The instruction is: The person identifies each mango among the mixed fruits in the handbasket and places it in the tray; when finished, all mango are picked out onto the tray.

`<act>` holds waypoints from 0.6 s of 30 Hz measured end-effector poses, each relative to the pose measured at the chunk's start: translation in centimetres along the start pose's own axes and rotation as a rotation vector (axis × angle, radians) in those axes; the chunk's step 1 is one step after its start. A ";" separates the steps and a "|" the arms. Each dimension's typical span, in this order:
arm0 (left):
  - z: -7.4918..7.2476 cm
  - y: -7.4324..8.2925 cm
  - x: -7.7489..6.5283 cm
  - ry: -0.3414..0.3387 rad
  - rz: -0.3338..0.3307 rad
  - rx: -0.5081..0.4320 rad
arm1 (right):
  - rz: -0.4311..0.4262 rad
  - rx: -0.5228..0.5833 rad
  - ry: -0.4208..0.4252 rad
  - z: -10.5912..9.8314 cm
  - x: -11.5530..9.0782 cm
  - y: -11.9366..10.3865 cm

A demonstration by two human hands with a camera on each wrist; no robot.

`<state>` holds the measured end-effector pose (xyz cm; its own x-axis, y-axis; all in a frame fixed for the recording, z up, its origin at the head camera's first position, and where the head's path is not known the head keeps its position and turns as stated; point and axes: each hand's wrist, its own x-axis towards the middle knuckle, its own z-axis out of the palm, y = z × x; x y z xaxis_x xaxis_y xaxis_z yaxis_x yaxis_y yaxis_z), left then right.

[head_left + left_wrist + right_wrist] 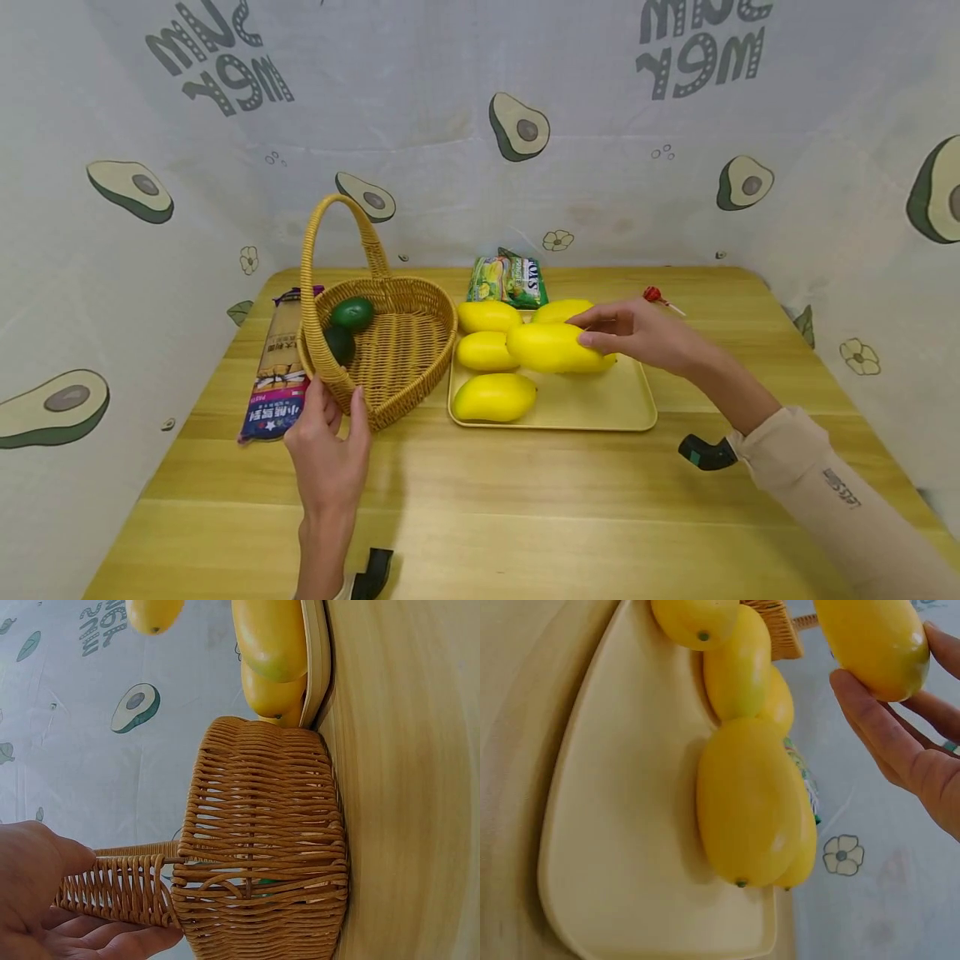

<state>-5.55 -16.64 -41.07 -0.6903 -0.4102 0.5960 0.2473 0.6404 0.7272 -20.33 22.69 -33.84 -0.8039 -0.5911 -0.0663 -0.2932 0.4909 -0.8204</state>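
Note:
My left hand [330, 454] grips the lower end of the handle of a heart-shaped wicker basket [405, 396]; in the left wrist view the thumb and fingers go round the woven handle [112, 889]. Two dark green, avocado-like fruits [352, 314] lie in the basket's left side. My right hand [645, 333] holds a yellow mango [551, 347] by one end, raised above a cream tray [600, 408]. In the right wrist view, thumb and fingers pinch that mango [877, 649]. Several more mangoes [495, 397] lie on the tray, one partly hidden behind the held mango.
Left of the basket lies a pasta packet [281, 367], partly under the handle's line of sight. Green snack bags [508, 281] stand behind the tray. A red lollipop [654, 295] lies at the back right. Patterned curtain [450, 125] surrounds the wooden table [525, 517].

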 end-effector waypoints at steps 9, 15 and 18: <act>0.0 0.0 -0.1 -0.014 -0.023 0.004 | 0.013 0.000 0.005 0.5 -2.8 2.3; 0.0 0.0 -0.3 -0.017 -0.031 0.004 | 0.021 -0.011 0.000 0.6 -3.7 3.9; 0.0 0.0 -0.3 -0.013 -0.022 0.007 | 0.015 -0.016 0.010 0.8 -4.0 4.4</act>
<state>-5.33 -16.53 -41.17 -0.7045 -0.4157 0.5752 0.2273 0.6356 0.7378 -17.96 26.71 -37.65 -0.8133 -0.5772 -0.0730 -0.2892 0.5100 -0.8101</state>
